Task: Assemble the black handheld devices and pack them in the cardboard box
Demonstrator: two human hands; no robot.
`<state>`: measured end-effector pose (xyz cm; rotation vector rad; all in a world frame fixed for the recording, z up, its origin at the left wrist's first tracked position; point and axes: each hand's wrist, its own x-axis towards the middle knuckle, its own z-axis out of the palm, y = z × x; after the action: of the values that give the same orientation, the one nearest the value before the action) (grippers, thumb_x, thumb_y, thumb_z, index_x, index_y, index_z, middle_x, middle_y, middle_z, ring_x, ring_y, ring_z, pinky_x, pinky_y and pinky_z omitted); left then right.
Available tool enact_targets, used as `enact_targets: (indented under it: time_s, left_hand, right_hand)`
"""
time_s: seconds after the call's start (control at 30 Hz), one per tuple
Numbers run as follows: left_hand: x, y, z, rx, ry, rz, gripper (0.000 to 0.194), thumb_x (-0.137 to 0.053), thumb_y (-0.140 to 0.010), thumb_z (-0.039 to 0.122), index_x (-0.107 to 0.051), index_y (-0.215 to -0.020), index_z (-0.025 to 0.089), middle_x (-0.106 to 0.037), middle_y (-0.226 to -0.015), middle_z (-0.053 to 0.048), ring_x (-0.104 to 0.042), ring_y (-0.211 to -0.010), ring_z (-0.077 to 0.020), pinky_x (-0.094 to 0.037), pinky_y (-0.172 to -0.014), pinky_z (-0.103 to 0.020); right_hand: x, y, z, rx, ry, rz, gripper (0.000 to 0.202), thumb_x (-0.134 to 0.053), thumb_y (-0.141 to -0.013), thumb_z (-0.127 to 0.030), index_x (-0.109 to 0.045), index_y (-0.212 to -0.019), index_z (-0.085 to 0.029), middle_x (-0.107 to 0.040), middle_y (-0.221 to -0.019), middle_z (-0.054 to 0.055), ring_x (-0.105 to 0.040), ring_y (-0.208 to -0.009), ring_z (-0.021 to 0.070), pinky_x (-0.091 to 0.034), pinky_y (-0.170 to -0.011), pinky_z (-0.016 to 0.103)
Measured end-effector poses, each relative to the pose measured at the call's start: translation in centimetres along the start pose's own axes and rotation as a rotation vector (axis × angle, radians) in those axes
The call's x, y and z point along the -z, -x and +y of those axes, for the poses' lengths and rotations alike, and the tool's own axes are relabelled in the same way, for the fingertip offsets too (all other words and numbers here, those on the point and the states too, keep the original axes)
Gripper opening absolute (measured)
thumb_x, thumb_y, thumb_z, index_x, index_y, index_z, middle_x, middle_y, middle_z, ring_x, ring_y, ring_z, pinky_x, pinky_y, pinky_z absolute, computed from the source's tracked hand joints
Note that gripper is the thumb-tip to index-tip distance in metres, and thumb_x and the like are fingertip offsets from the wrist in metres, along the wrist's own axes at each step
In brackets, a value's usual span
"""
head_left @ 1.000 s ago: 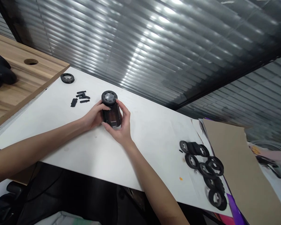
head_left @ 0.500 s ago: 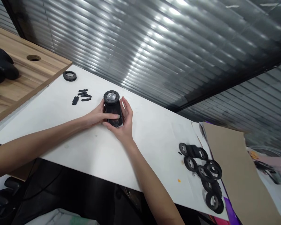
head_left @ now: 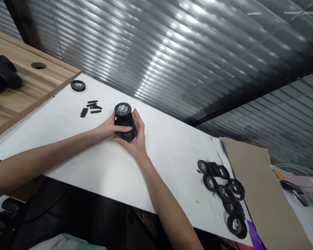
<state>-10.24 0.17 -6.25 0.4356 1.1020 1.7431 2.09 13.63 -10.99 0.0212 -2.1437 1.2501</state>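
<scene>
A black handheld device point(head_left: 125, 121), which looks like a fabric shaver, has a round perforated metal head with a black ring at its top. My left hand point(head_left: 110, 127) is closed on its left side, with the thumb lying across the front of the body. From the right and below, my right hand point(head_left: 137, 139) wraps the lower body, fingers along the far right side. Left of the device, several small flat black pieces point(head_left: 94, 105) lie on the white table point(head_left: 169, 156). Behind them is a black ring part point(head_left: 78, 85).
Several black rings and dark parts point(head_left: 226, 192) are piled at the table's right, beside a brown cardboard sheet point(head_left: 261, 187). A wooden desk point(head_left: 23, 86) with a black object point(head_left: 5, 71) adjoins at left. Corrugated metal sheeting point(head_left: 146, 52) stands behind the table.
Both hands keep the same hold on the device. The view has shifted slightly, and the device appears a little lower and tilted slightly differently.
</scene>
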Motion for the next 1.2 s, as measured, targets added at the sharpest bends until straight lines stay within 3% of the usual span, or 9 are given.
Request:
enact_targets:
  time_s: [0.23,0.33,0.43,0.53,0.77,1.03,1.2]
  left_hand:
    - [-0.3,0.0,0.0,0.039,0.111,-0.074,0.067,-0.107,-0.071,0.022,-0.071,-0.127,0.018,-0.077,-0.125,-0.013,-0.076,-0.12,-0.0358,-0.061,-0.112,-0.06]
    - [-0.4,0.0,0.0,0.04,0.123,-0.076,0.066,-0.108,-0.069,0.021,-0.071,-0.124,0.018,-0.077,-0.123,-0.014,-0.076,-0.12,-0.0356,-0.062,-0.109,-0.058]
    - [-0.4,0.0,-0.1,0.025,0.12,-0.051,0.068,-0.108,-0.069,0.021,-0.07,-0.125,0.019,-0.076,-0.128,-0.014,-0.075,-0.124,-0.0369,-0.062,-0.109,-0.057]
    - [-0.3,0.0,-0.2,0.02,0.108,-0.057,0.069,-0.106,-0.069,0.021,-0.069,-0.128,0.021,-0.076,-0.131,-0.014,-0.073,-0.129,-0.0381,-0.061,-0.112,-0.058]
    - [-0.1,0.2,0.1,0.019,0.079,-0.074,0.062,-0.104,-0.072,0.022,-0.072,-0.126,0.022,-0.075,-0.125,-0.011,-0.073,-0.125,-0.0355,-0.061,-0.111,-0.057]
    - [0.0,0.2,0.4,0.077,0.107,-0.082,0.054,-0.101,-0.075,0.024,-0.074,-0.122,0.02,-0.078,-0.117,-0.01,-0.078,-0.107,-0.0306,-0.066,-0.096,-0.047]
    - [0.0,0.2,0.4,0.084,0.119,-0.107,0.047,-0.099,-0.079,0.023,-0.075,-0.119,0.02,-0.079,-0.114,-0.011,-0.079,-0.108,-0.032,-0.066,-0.101,-0.049]
  right_hand:
    - [0.1,0.1,0.4,0.047,0.022,0.054,0.126,-0.087,-0.077,-0.087,-0.027,-0.176,-0.036,-0.018,-0.192,0.015,-0.014,-0.18,0.0399,-0.027,-0.143,0.071]
    - [0.1,0.2,0.5,-0.011,-0.016,0.042,0.123,-0.077,-0.082,-0.092,-0.022,-0.177,-0.036,-0.015,-0.192,0.016,-0.023,-0.178,0.0406,-0.036,-0.14,0.07]
    - [0.1,0.1,0.5,-0.039,-0.063,0.0,0.117,-0.076,-0.088,-0.088,-0.024,-0.177,-0.033,-0.026,-0.189,0.017,-0.038,-0.173,0.04,-0.043,-0.137,0.067]
    - [0.2,0.1,0.6,-0.057,-0.067,-0.04,0.106,-0.075,-0.092,-0.083,-0.031,-0.175,-0.033,-0.037,-0.185,0.017,-0.044,-0.17,0.0383,-0.041,-0.138,0.067]
    - [0.7,0.0,0.7,0.026,-0.162,-0.116,0.107,-0.079,-0.091,-0.08,-0.031,-0.177,-0.038,-0.029,-0.189,0.013,-0.036,-0.174,0.0392,-0.037,-0.139,0.071]
    - [1.0,-0.3,0.5,0.006,-0.082,-0.127,0.105,-0.081,-0.092,-0.076,-0.033,-0.178,-0.04,-0.04,-0.185,0.008,-0.038,-0.173,0.0369,-0.036,-0.14,0.067]
    - [1.3,-0.3,0.0,-0.042,-0.073,-0.162,0.102,-0.071,-0.096,-0.08,-0.032,-0.179,-0.036,-0.04,-0.185,0.011,-0.039,-0.173,0.0365,-0.042,-0.137,0.066]
